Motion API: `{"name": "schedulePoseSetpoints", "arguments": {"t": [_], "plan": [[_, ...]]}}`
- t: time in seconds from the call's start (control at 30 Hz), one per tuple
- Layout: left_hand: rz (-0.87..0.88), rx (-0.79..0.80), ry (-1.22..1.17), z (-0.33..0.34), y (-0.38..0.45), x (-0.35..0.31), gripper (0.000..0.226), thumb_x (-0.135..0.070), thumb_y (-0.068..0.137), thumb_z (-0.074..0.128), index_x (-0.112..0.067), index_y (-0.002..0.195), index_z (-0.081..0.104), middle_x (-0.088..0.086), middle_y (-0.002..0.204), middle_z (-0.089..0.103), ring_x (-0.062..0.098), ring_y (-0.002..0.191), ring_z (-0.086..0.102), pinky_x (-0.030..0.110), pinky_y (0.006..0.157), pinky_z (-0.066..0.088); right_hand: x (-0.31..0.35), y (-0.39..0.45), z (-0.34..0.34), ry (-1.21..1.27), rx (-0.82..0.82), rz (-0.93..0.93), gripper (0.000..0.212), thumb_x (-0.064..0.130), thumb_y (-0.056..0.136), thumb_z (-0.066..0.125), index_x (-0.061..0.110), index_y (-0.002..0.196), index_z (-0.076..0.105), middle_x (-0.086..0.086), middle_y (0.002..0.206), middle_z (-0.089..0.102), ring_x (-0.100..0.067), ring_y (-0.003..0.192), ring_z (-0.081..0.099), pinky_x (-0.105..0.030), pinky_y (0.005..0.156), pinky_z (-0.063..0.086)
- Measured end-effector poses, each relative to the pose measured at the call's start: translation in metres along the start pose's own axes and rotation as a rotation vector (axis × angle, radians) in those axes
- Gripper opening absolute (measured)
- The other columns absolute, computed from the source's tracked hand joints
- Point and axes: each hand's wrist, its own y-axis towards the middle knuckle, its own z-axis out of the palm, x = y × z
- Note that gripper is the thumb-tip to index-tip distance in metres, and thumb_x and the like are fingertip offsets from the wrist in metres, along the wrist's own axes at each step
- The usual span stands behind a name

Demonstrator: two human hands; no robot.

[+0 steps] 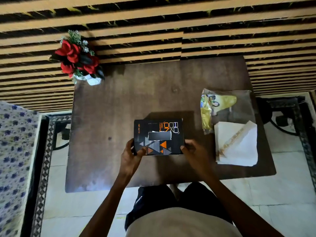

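A black printed box (159, 129) with orange lettering, grey and orange triangles and a strip of tape across its top sits near the middle of the brown table (119, 103). My left hand (130, 155) grips the box's near left corner, thumb on top. My right hand (192, 149) grips the near right corner, fingers curled round the edge.
A vase of red flowers (78, 59) stands at the table's far left corner. On the right lie a yellow plastic bag (215, 106) and folded white paper (236, 144). A striped wall is behind, a floral-covered bed (13, 151) to the left, tiled floor below.
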Motion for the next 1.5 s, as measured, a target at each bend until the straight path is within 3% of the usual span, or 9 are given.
{"name": "schedulePoseSetpoints", "arguments": {"t": [0.1, 0.23, 0.43, 0.53, 0.8, 1.0, 1.2, 1.37, 1.5], "plan": [[0.041, 0.003, 0.102, -0.003, 0.011, -0.003, 0.058, -0.026, 0.083, 0.073, -0.015, 0.132, 0.043, 0.009, 0.129, 0.056, 0.03, 0.118, 0.06, 0.022, 0.082, 0.054, 0.015, 0.011, -0.002, -0.037, 0.01, -0.013, 0.024, 0.029, 0.091, 0.062, 0.02, 0.112, 0.066, -0.001, 0.104, 0.072, -0.017, 0.095, 0.067, -0.029, 0.084, 0.052], [0.407, -0.061, 0.615, 0.008, 0.02, -0.016, 0.1, -0.059, 0.071, 0.067, -0.013, 0.148, 0.025, 0.015, 0.155, 0.026, 0.035, 0.143, 0.028, 0.051, 0.112, 0.032, 0.03, 0.027, -0.01, -0.037, 0.014, -0.032, 0.02, 0.016, 0.094, 0.059, 0.008, 0.111, 0.067, -0.006, 0.1, 0.068, -0.023, 0.093, 0.067, -0.035, 0.084, 0.056], [0.579, 0.26, 1.041, 0.05, 0.042, -0.058, 0.122, -0.066, 0.065, 0.072, -0.021, 0.154, 0.002, 0.004, 0.164, -0.001, 0.028, 0.151, -0.006, 0.057, 0.121, 0.006, 0.041, 0.049, -0.015, -0.008, 0.013, -0.036, 0.018, 0.019, 0.088, 0.066, 0.011, 0.105, 0.068, -0.009, 0.104, 0.07, -0.023, 0.09, 0.068, -0.047, 0.079, 0.06], [0.499, 0.325, 1.068, 0.061, 0.049, -0.059, 0.123, -0.065, 0.065, 0.073, -0.022, 0.154, 0.0, 0.002, 0.164, -0.006, 0.027, 0.151, -0.009, 0.057, 0.12, 0.001, 0.045, 0.051, -0.014, 0.055, 0.033, 0.037, 0.019, 0.016, 0.089, 0.066, 0.011, 0.106, 0.068, -0.013, 0.102, 0.07, -0.027, 0.08, 0.069, -0.044, 0.072, 0.062], [0.518, 0.334, 1.024, 0.059, 0.05, -0.05, 0.123, -0.067, 0.064, 0.073, -0.024, 0.154, 0.0, 0.001, 0.164, -0.009, 0.025, 0.15, -0.013, 0.056, 0.119, -0.006, 0.042, 0.053, -0.015, 0.174, 0.091, 0.128, 0.022, 0.004, 0.092, 0.059, 0.001, 0.113, 0.065, -0.02, 0.1, 0.068, -0.044, 0.099, 0.067, -0.036, 0.072, 0.059], [0.51, 0.342, 1.032, 0.059, 0.049, -0.051, 0.123, -0.068, 0.065, 0.071, -0.023, 0.155, 0.001, 0.001, 0.164, -0.01, 0.025, 0.15, -0.016, 0.056, 0.119, -0.007, 0.041, 0.054, -0.018, 0.22, 0.083, 0.117, 0.022, 0.009, 0.091, 0.064, 0.001, 0.112, 0.066, -0.021, 0.104, 0.069, -0.022, 0.073, 0.069, -0.022, 0.062, 0.059], [0.505, 0.353, 1.042, 0.059, 0.05, -0.05, 0.122, -0.068, 0.066, 0.07, -0.023, 0.154, -0.001, 0.002, 0.164, -0.013, 0.025, 0.149, -0.018, 0.055, 0.118, -0.01, 0.05, 0.056, -0.021, 0.209, 0.068, 0.148, 0.029, 0.007, 0.087, 0.069, -0.002, 0.114, 0.064, -0.025, 0.102, 0.07, -0.039, 0.098, 0.07, -0.02, 0.056, 0.059], [0.493, 0.366, 1.046, 0.059, 0.048, -0.054, 0.12, -0.067, 0.068, 0.069, -0.024, 0.154, -0.002, 0.002, 0.163, -0.015, 0.025, 0.148, -0.02, 0.055, 0.119, -0.009, 0.056, 0.07, -0.03, 0.017, 0.035, 0.167, 0.036, 0.015, 0.074, 0.082, 0.002, 0.104, 0.067, -0.019, 0.088, 0.074, -0.03, 0.081, 0.074, -0.04, 0.075, 0.062], [0.499, 0.358, 1.035, 0.057, 0.048, -0.053, 0.12, -0.067, 0.067, 0.07, -0.024, 0.154, 0.0, 0.001, 0.163, -0.013, 0.025, 0.149, -0.019, 0.055, 0.119, -0.008, 0.057, 0.073, -0.034, -0.309, -0.133, 0.112, 0.026, 0.014, 0.068, 0.08, 0.011, 0.092, 0.072, -0.01, 0.088, 0.075, -0.025, 0.082, 0.072, -0.036, 0.078, 0.061]]}}
